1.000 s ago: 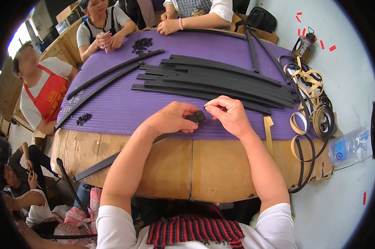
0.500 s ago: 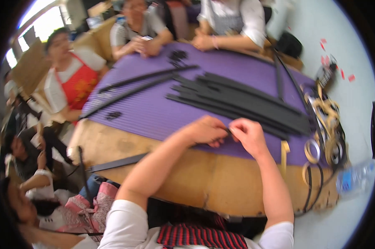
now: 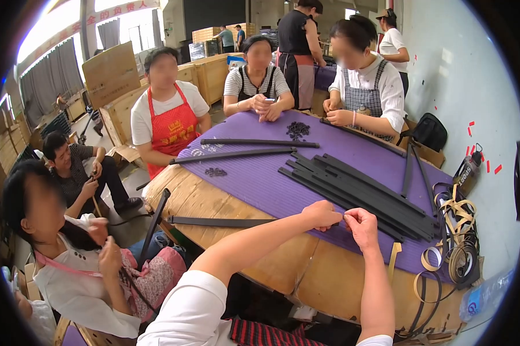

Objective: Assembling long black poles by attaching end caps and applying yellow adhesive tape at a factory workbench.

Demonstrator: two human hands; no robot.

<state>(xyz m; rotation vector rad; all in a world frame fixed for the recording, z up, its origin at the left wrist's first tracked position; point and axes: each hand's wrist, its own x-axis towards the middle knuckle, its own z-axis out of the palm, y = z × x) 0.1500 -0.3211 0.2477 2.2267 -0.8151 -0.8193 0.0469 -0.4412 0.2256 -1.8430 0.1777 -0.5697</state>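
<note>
My left hand (image 3: 322,216) and my right hand (image 3: 362,228) meet fingertip to fingertip above the near edge of the purple mat (image 3: 254,183). Both are closed in a pinch. Whatever sits between the fingers is too small and covered to name; only a dark bit shows. Under my left forearm passes a flat black strip (image 3: 214,221), lying along the wooden table edge; whether it reaches my hands is hidden. Just beyond my hands lies a stack of long black strips (image 3: 358,193). Two more black strips, one of them a long bar (image 3: 237,154), lie farther left.
Small black pieces (image 3: 298,130) form a pile at the far side, with a smaller pile (image 3: 215,172) at left. Tan tape coils (image 3: 461,256) and a plastic bottle (image 3: 486,297) crowd the right by the wall. Co-workers sit around the table (image 3: 182,196); one at left holds a black strip.
The view has tilted up and turned left, so more of the room shows and the table sits farther right. My hands stay together in nearly the same pinch.
</note>
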